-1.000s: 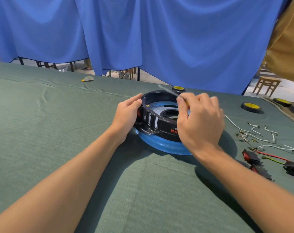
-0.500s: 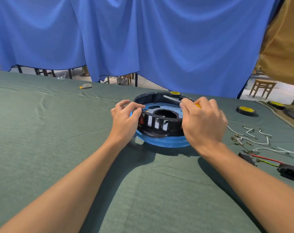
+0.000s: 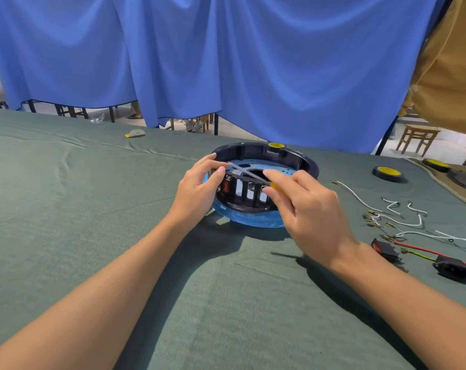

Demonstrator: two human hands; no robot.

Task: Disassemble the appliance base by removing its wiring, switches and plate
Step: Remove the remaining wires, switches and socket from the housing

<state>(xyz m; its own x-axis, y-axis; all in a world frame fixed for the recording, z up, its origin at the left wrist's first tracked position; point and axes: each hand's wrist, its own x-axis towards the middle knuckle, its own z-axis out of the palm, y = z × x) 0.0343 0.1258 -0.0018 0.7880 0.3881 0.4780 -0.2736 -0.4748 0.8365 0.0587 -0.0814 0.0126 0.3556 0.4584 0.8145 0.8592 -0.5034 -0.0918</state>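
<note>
Pinching one yellow-handled screwdriver (image 3: 246, 173), the right hand's (image 3: 314, 209) fingers (image 3: 279, 175) angle its shaft across the appliance base (image 3: 306, 161), while the left hand (image 3: 197, 190) grips its near-left rim. One red switch (image 3: 226, 186) sits in the black wall above the blue plate (image 3: 253, 220). The base lies mid-counter (image 3: 93, 209), with open cloth to its left; several white wires (image 3: 359, 198) and one loose switch (image 3: 385, 248) lie to its right.

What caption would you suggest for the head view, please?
The left hand steadies the black appliance base while the right hand angles a yellow-handled screwdriver into it; loose wires lie at right.
</note>
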